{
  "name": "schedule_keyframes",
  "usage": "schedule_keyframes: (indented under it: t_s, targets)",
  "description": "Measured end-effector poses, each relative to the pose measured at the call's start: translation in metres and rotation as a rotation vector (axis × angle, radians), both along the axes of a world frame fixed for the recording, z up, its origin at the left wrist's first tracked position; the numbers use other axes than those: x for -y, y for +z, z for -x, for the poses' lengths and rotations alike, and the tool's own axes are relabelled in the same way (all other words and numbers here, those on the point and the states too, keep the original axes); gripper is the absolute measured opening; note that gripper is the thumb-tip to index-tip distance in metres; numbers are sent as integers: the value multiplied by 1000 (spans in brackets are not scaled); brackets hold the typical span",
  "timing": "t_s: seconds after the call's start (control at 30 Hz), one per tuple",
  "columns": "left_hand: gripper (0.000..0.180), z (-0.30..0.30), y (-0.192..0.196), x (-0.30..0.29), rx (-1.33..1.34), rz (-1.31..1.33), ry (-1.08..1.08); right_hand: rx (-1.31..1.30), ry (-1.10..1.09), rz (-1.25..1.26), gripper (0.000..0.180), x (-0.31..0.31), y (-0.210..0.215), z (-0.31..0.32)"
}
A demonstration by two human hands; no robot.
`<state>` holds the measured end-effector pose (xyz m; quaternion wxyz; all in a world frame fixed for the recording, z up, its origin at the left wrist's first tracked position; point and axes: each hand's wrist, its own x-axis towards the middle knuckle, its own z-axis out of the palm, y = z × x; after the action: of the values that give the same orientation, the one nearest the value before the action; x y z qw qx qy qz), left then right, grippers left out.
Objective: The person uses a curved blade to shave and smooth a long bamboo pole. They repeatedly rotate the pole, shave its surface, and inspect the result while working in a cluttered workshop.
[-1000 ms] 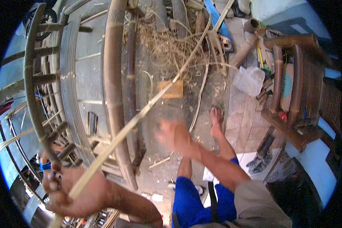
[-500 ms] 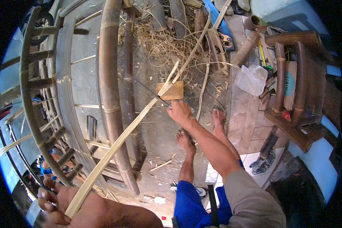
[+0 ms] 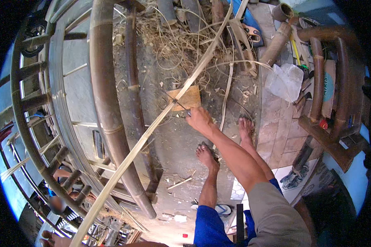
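Observation:
A long pale bamboo strip (image 3: 140,144) runs slantwise from the lower left corner up toward the shavings at the top. My left hand (image 3: 55,239) grips its near end at the lower left rim, where the picture cuts off most of the hand. Close to the middle, my right hand (image 3: 200,120) is closed round the handle of a thin dark-bladed knife (image 3: 181,106). The blade crosses the strip at a yellow-brown flat piece (image 3: 190,97) lying underneath. Whether the edge bites into the strip is too small to tell.
Thick bamboo poles (image 3: 107,103) of a frame stand at left, under the strip. Curly shavings (image 3: 173,45) heap at the top, beside an orange-handled saw (image 3: 252,35). A clear plastic bag (image 3: 284,81) and a bamboo chair (image 3: 317,82) are at right. Another person (image 3: 57,203) shows at lower left.
My left hand has drawn back toward the lower left rim, pulling the strip along past the blade. The split end seen above the knife no longer shows. My right hand stays by the flat piece.

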<state>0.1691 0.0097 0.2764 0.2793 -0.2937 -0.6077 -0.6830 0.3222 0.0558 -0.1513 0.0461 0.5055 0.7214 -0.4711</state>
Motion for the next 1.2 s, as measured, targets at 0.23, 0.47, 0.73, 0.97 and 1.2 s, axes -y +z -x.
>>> schedule_keyframes:
  t_s: [0.23,0.47,0.73,0.97,1.2]
  targets:
    - [30,-51,-129,9,16,126,-73,-342,257,-191,28,19,-31,-2]
    - [32,-136,-258,-30,27,265,-162,-80,126,73,28,12,-81,-22]
    - [33,-98,-214,8,10,247,-104,80,93,142,30,13,-110,-50]
    - [35,19,-46,53,19,192,21,66,70,65,34,14,-110,-76]
    - [43,60,7,41,193,194,-237,-35,126,-5,33,8,57,-55]
